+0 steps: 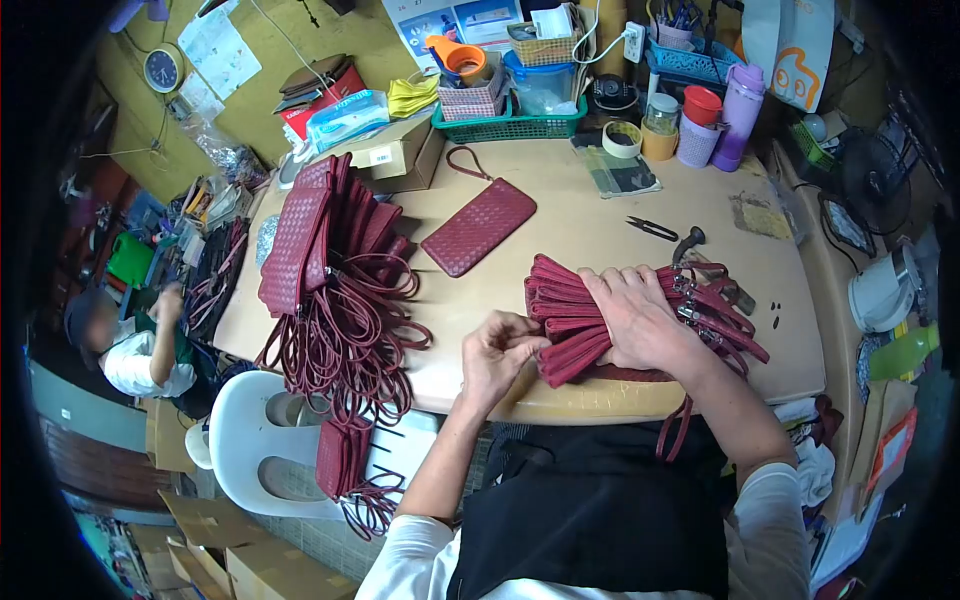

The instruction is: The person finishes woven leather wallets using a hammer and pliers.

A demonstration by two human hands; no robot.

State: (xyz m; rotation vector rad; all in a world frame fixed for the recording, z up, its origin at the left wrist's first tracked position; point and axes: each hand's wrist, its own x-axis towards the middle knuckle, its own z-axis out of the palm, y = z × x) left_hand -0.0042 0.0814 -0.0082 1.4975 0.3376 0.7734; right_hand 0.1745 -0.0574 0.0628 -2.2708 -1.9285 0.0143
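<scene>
A bundle of dark red zippered pouches (565,310) stands on edge near the table's front, with zips and wrist straps toward the right. My right hand (635,315) lies spread over the top of the bundle, pressing on it. At its left end, my left hand (503,355) has thumb and fingers pinched together beside the nearest pouch; whatever is between the fingertips is too small to make out. One woven red pouch (480,227) lies flat behind the hands, its strap loop pointing back. A large pile of such pouches (300,240) sits at the left, straps hanging over the edge.
Black thread snips (652,228) and a dark small tool (688,243) lie behind the bundle. A green basket (510,125), tape roll (621,140) and purple bottle (738,118) line the back. A white chair (240,450) holds more pouches (342,458). A co-worker (135,350) is at far left.
</scene>
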